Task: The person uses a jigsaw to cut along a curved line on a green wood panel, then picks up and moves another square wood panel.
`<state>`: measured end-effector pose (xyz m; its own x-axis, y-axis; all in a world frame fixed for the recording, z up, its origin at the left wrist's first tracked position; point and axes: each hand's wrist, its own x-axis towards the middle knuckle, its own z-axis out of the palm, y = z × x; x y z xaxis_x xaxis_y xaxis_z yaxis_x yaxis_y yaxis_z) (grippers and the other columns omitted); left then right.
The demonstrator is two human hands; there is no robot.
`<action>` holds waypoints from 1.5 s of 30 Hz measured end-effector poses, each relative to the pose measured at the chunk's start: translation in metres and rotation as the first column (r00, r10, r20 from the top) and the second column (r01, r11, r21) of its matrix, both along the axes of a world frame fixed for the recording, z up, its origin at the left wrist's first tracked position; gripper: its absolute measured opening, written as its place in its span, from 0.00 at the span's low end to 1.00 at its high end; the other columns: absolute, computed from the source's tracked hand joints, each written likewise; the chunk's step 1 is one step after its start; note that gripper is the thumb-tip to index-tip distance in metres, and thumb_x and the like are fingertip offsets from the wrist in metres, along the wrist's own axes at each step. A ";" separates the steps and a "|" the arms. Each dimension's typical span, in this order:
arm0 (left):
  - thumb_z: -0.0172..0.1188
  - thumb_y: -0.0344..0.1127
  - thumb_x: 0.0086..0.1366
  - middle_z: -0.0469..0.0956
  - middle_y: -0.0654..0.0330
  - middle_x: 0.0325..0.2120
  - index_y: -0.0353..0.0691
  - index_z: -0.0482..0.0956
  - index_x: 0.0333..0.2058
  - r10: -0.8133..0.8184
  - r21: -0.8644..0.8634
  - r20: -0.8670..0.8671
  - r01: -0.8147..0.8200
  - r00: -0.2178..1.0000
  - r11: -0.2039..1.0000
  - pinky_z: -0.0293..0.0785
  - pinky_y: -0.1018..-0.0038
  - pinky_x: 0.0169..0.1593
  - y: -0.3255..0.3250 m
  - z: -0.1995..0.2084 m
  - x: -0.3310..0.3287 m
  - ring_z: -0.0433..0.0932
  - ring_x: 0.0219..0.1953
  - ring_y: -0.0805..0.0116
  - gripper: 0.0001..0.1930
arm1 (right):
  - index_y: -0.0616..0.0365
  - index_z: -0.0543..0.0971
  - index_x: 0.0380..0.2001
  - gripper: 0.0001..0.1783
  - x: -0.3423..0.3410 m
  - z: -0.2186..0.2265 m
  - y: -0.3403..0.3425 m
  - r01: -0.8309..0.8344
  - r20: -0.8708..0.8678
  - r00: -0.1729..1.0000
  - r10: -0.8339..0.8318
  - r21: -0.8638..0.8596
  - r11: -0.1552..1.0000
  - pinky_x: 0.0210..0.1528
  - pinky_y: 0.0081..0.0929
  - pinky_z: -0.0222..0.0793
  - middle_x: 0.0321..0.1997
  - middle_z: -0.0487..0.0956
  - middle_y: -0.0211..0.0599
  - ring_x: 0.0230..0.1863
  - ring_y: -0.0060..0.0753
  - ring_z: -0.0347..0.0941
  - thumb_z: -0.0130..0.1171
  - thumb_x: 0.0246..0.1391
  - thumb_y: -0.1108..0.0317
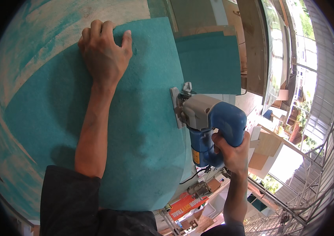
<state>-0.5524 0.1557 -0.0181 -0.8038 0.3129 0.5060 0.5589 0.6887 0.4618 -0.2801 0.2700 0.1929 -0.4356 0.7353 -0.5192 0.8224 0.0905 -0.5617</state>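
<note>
The left hand (107, 53) bears down, palm low, at the far edge of a large, flat teal board with a curved outline (151, 118). Its knuckles are raised and its fingers bend at that edge, bunched close together, with the tips hidden; the thumb stands wide of them, to the right, on the teal face. Whether the fingers close under the edge, I cannot tell. The left forearm runs from the near side toward the far side, tilting slightly right, bare beyond a black fabric sleeve (70, 196).

The right hand (235, 153) is wrapped around the rounded handle of a blue and grey power jigsaw (202, 110), thumb on the handle's left side, the other fingers mostly hidden. Its forearm rises steeply from the near right. The jigsaw lies sideways, its flat metal base plate (178, 108) at the board's right edge.

The board spans the middle and left, over 1 tan tabletop smeared with teal (57, 27). A 2nd teal panel (210, 65) sits far right of it.
</note>
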 end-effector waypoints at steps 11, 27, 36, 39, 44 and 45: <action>0.72 0.44 0.59 0.75 0.60 0.36 0.40 0.81 0.38 -0.003 0.016 0.011 0.003 1.000 1.000 0.71 0.59 0.48 -0.001 0.002 -0.002 0.75 0.40 0.56 0.16 | 0.63 0.82 0.29 0.07 -0.012 0.003 0.003 -0.004 0.013 1.000 0.004 -0.004 1.000 0.25 0.22 0.69 0.21 0.80 0.30 0.20 0.19 0.75 0.67 0.52 0.70; 0.72 0.45 0.59 0.75 0.59 0.37 0.40 0.80 0.38 0.023 -0.006 0.046 -0.022 0.999 1.000 0.71 0.60 0.50 -0.003 0.007 -0.003 0.75 0.41 0.57 0.16 | 0.62 0.81 0.27 0.06 -0.034 0.003 0.009 -0.046 -0.001 0.999 0.046 0.003 0.999 0.25 0.22 0.68 0.20 0.79 0.30 0.20 0.20 0.74 0.67 0.51 0.70; 0.72 0.45 0.59 0.75 0.60 0.37 0.41 0.80 0.37 0.035 0.001 0.063 -0.035 0.997 0.999 0.71 0.60 0.50 -0.003 0.008 -0.002 0.75 0.42 0.58 0.16 | 0.62 0.81 0.26 0.06 -0.044 0.004 0.012 -0.062 -0.007 0.998 0.062 0.002 0.998 0.25 0.22 0.68 0.20 0.79 0.30 0.20 0.20 0.74 0.67 0.51 0.70; 0.73 0.45 0.59 0.75 0.60 0.36 0.41 0.80 0.37 0.037 0.003 0.075 -0.038 0.997 0.999 0.71 0.60 0.50 -0.003 0.008 -0.001 0.75 0.42 0.58 0.16 | 0.62 0.81 0.26 0.06 -0.043 0.002 0.014 -0.058 -0.011 0.998 0.058 0.003 0.998 0.26 0.23 0.68 0.20 0.79 0.30 0.20 0.21 0.74 0.67 0.51 0.70; 0.73 0.44 0.58 0.75 0.60 0.37 0.41 0.80 0.37 0.036 0.017 0.074 -0.038 0.997 0.999 0.70 0.60 0.50 -0.004 0.007 -0.001 0.75 0.42 0.58 0.16 | 0.62 0.81 0.26 0.07 -0.050 0.003 0.014 -0.067 -0.007 0.998 0.067 0.007 0.998 0.26 0.23 0.68 0.21 0.79 0.30 0.20 0.21 0.74 0.67 0.51 0.70; 0.73 0.44 0.58 0.75 0.60 0.37 0.40 0.80 0.37 0.037 0.020 0.068 -0.038 0.997 0.999 0.70 0.60 0.50 -0.004 0.007 -0.002 0.74 0.43 0.58 0.16 | 0.62 0.81 0.26 0.07 -0.052 0.003 0.015 -0.072 -0.011 0.997 0.072 0.003 0.997 0.26 0.23 0.68 0.21 0.79 0.30 0.20 0.21 0.74 0.67 0.51 0.70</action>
